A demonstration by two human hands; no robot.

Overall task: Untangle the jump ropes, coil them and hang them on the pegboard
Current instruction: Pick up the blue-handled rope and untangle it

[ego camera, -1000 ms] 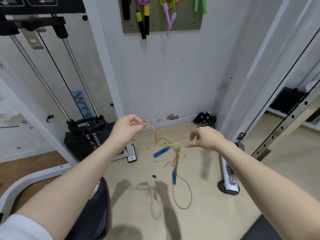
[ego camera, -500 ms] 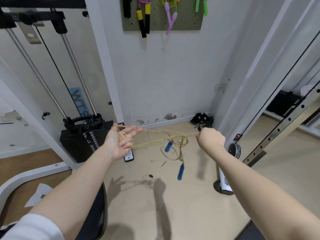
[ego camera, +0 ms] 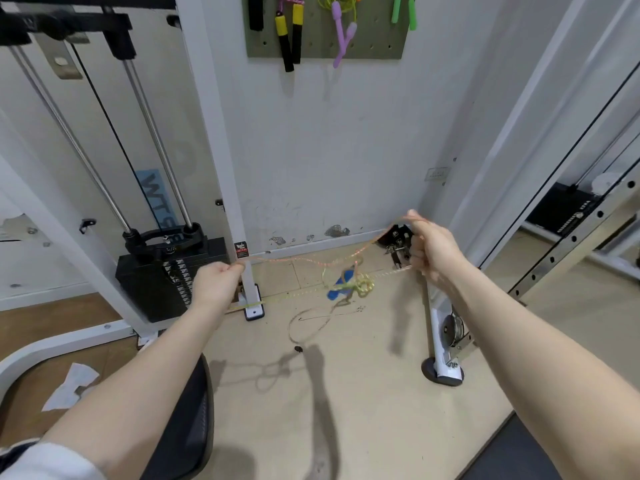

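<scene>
A thin glittery yellow-orange jump rope (ego camera: 304,260) stretches in the air between both hands, with a tangled knot (ego camera: 363,285) and blue handles (ego camera: 341,287) dangling at its middle. My left hand (ego camera: 216,284) grips one end of the rope in a fist. My right hand (ego camera: 427,245) holds the other side higher up, fingers curled round the strands. A loose loop (ego camera: 304,323) hangs below the knot. The green pegboard (ego camera: 377,39) on the wall above carries several coiled ropes with black-yellow, purple and green handles.
A weight stack machine (ego camera: 162,268) with a white upright post (ego camera: 221,150) stands at the left. A white frame leg with a round foot (ego camera: 441,370) is at the right. A dark chair seat (ego camera: 187,427) is below my left arm. Paper scraps (ego camera: 71,386) lie on the floor.
My left hand has closed from open fingers into a fist on the rope. My right hand has risen and pulled right, stretching the rope wider. The knot and blue handles swing between.
</scene>
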